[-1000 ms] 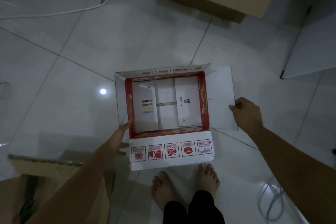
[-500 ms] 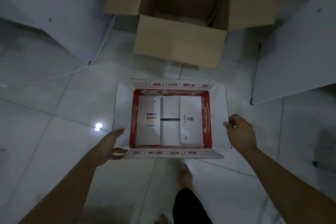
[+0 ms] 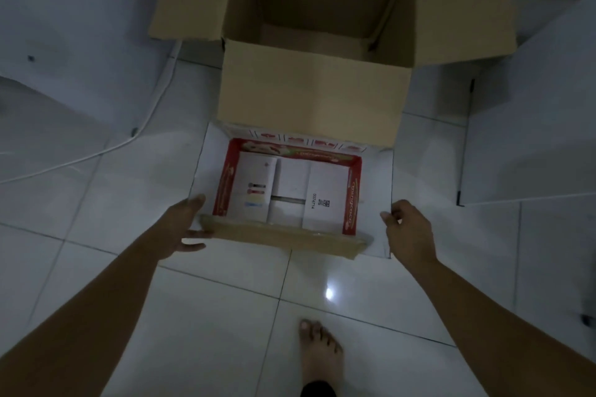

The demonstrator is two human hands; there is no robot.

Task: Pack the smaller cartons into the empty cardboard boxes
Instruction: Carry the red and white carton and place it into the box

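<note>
A small red-and-white carton [image 3: 351, 200] with its flaps spread is held above the floor, its white bottom panels visible inside. My left hand [image 3: 180, 229] grips its left flap and near-left corner. My right hand [image 3: 409, 232] pinches the edge of its right flap. Just beyond it stands a large brown cardboard box [image 3: 309, 93], open and empty, its near wall touching or overlapping the carton's far flap.
White panels lean at the left [image 3: 71, 32] and right [image 3: 535, 126]. A white cable [image 3: 96, 151] runs across the tiled floor at the left. My bare foot [image 3: 319, 354] is on the tiles below the carton.
The carton has moved forward toward the big brown box, which now fills the top of the view. Both hands kept their hold on its flaps. The near flap has folded up.
</note>
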